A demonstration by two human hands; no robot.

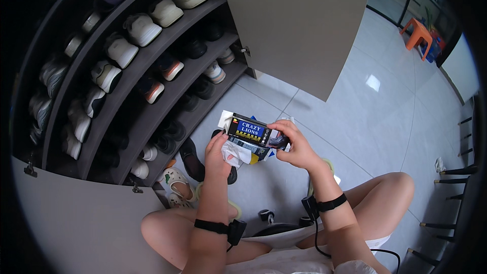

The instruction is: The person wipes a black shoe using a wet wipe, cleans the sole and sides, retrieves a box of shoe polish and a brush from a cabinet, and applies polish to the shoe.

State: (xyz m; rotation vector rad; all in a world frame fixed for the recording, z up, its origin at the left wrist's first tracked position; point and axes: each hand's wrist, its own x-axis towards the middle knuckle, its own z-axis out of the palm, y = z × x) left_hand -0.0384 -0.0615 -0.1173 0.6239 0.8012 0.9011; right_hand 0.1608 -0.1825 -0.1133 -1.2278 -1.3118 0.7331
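Observation:
A small black box with a blue printed panel (249,131) is held up between my two hands above the floor. My right hand (294,144) grips its right end, thumb below and fingers on top. At its left end, next to a raised white flap (224,117), the closed fingers of my left hand (218,151) pinch the box's edge. A crumpled white tissue (234,156) shows beside my left fingers; whether they touch it I cannot tell. Just under the box is another blue-grey printed package (248,146), partly hidden. A black shoe (191,160) lies left of my left hand.
An open shoe cabinet (163,24) with several shelves of shoes stands at the left, its grey door (294,25) swung out ahead. Patterned clogs (178,182) lie by its lower edge. An orange stool (418,35) stands far right, dark chair legs (459,181) nearer.

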